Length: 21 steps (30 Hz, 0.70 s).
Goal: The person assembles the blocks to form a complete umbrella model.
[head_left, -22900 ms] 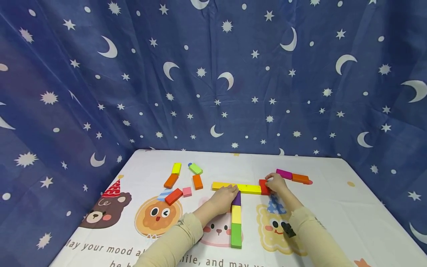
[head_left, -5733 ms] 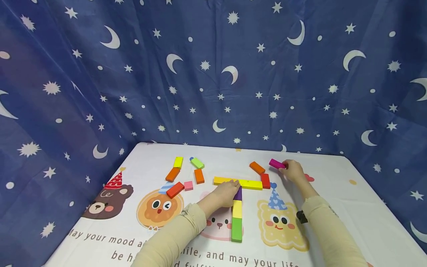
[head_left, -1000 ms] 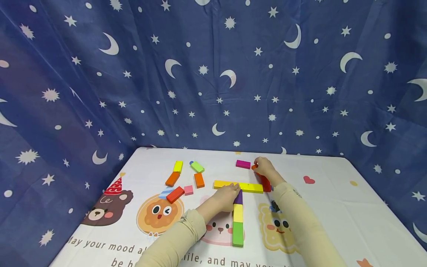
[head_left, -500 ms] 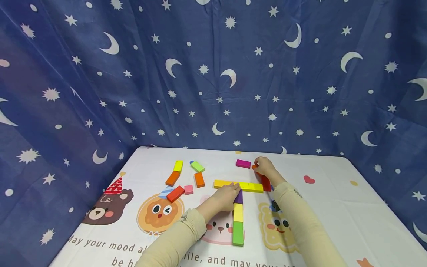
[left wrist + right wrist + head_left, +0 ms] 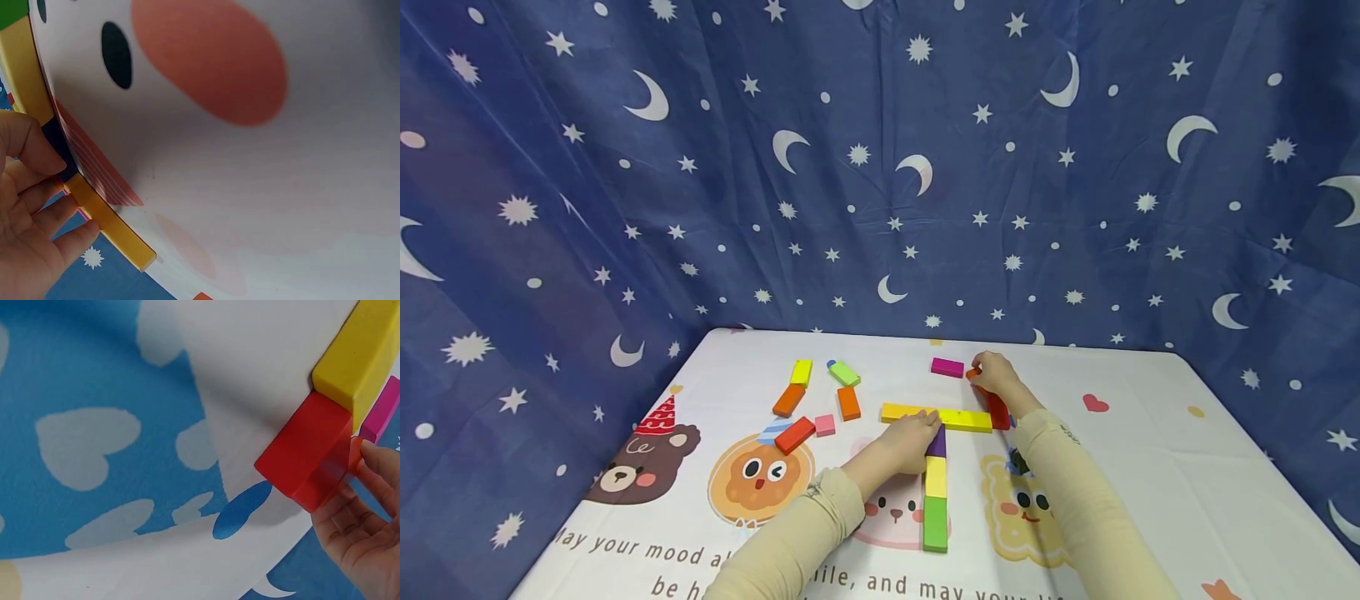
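Wooden blocks form a T on the table: yellow blocks across, then a purple block, a pale yellow block and a green block down the stem. My left hand rests at the T's junction. In the left wrist view its extended fingers touch the far side of the yellow row, with the thumb by the purple block. A red block adjoins the row's right end. My right hand pinches an orange block behind it, mostly hidden by fingers.
A magenta block lies behind the row. To the left are several loose blocks, among them a yellow block, a lime block, a pink block and a red block. A starry curtain hangs behind the table.
Since the oldest frame, the orange and magenta blocks have moved left from the far right. The right hand has let go of the magenta block. Over the last second, both hands stay in place.
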{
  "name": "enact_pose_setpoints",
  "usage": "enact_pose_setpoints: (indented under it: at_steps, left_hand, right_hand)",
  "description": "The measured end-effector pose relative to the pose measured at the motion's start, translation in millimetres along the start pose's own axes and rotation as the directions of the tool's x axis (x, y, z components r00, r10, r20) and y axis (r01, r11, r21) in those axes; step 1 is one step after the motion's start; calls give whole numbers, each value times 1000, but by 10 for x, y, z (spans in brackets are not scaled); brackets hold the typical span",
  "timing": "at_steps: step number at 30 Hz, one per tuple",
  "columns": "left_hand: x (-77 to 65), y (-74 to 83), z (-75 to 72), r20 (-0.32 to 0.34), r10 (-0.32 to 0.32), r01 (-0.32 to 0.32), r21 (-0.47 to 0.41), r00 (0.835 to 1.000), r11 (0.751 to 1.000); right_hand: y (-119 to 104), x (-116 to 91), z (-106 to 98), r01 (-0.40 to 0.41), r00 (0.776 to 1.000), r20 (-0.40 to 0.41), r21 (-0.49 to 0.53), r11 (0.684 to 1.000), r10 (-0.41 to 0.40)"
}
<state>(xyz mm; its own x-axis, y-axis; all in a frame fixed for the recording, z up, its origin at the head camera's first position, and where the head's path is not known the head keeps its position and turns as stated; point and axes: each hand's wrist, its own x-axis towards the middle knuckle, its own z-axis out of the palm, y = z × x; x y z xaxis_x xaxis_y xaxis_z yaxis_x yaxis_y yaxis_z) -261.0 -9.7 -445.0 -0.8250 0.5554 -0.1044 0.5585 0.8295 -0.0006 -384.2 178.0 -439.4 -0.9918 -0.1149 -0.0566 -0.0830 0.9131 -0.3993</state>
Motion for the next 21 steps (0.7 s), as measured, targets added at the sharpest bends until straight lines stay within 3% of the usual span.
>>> enact_pose_setpoints:
  at_steps: [10, 17, 21]
  left_hand:
    - [-13, -14, -29, 3, -7, 7, -24, 1000, 1000]
    - [-5, -5, -35, 0, 4, -4, -8, 1000, 1000]
    - [6, -12, -24, -8, 10, -10, -8, 1000, 1000]
  right_hand:
    - [-73, 129, 75, 140, 989, -39, -52, 989, -142]
    - [-132, 192, 145, 257, 962, -43, -203, 945, -271]
    - [-161, 208, 153, 270, 958, -37, -219, 938, -284]
